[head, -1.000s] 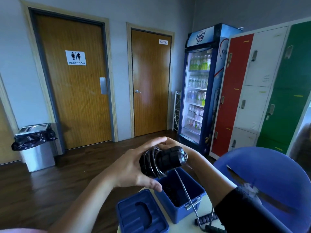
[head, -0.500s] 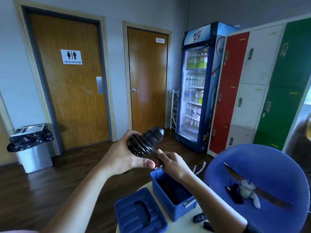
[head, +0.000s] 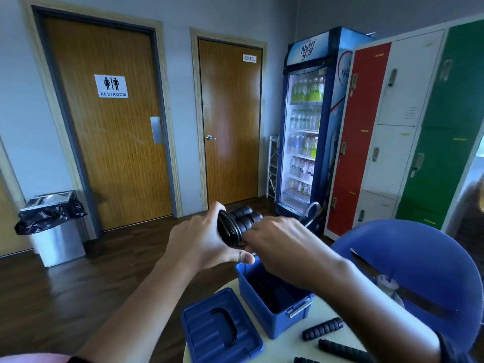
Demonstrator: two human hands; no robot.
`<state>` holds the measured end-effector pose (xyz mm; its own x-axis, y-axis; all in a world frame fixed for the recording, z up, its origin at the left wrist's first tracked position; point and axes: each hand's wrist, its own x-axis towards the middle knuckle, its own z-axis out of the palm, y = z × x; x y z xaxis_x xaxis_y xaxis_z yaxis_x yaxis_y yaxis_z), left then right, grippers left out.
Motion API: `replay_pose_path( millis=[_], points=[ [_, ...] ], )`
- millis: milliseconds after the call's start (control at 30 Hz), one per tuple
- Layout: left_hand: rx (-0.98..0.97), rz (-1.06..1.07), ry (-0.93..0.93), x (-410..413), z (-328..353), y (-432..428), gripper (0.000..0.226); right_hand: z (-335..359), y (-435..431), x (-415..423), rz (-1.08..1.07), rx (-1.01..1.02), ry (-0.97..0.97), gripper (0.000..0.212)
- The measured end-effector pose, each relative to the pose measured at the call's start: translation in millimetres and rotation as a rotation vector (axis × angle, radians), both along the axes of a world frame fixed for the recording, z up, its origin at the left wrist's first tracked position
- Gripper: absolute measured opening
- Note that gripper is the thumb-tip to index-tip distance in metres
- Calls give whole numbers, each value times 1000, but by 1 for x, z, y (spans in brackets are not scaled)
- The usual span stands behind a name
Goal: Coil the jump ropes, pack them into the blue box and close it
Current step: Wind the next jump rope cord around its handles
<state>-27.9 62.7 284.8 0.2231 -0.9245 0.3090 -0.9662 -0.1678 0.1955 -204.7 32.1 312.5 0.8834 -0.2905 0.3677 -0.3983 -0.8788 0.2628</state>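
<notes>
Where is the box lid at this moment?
Head view, bottom centre: the lid lies handle-up on the table, just left of the open blue box.

My left forearm [head: 146,297] is bare along its whole visible length, down to the lower left corner of the frame. There a patch of pink cloth [head: 28,358] shows, with a thin dark band [head: 76,359] just beside it. My right forearm [head: 366,292] is bare as well, up to a dark sleeve [head: 453,349] at the lower right edge. My left grip [head: 204,239] and my right grip [head: 282,244] are both uncovered.
</notes>
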Motion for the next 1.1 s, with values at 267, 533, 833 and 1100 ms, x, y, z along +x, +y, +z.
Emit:
replay_pose_path(
  millis=[267, 533, 833, 1100],
  points=[
    [-41, -200, -109, -11, 2, 3, 110, 31, -30, 11, 393, 89, 8, 17],
    [2, -361, 93, -18, 0, 14, 78, 30, -61, 10, 385, 741, -218, 38],
    [-3, -501, 337, -16, -7, 19, 67, -7, -89, 6, 493, 1470, -477, 7],
    [14, -516, 457, -7, -14, 17, 56, -39, -89, 4, 249, 1686, -625, 12]
  ],
)
